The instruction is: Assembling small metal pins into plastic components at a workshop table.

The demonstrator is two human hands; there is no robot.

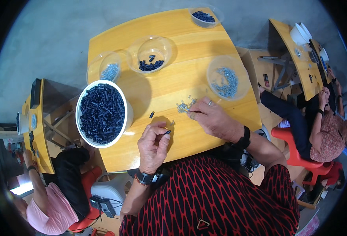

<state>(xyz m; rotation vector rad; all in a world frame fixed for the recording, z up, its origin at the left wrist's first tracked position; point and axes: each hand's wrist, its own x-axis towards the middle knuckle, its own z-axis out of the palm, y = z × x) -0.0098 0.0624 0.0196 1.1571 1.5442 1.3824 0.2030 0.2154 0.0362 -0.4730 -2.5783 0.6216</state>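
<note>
Bucket (129, 116): set at left of table (189, 35).
Right tub (224, 62): partly filled with bits (231, 83).
Pile (183, 106): spread between them, nearer the tub.

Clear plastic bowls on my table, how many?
4 on the table: far bowl at the far right corner; middle bowl toward the back; left bowl, partly behind the white bucket; right bowl by the right edge. The bucket might hide another.

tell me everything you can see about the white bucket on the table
The white bucket is round and plastic-looking, with a rounded rim and no lid. It stands upright on the yellow table, left of the left hand, filled near the brim with small black tubular pieces. No hand touches it; whether it touches the clear bowl behind it cannot be told.
</note>
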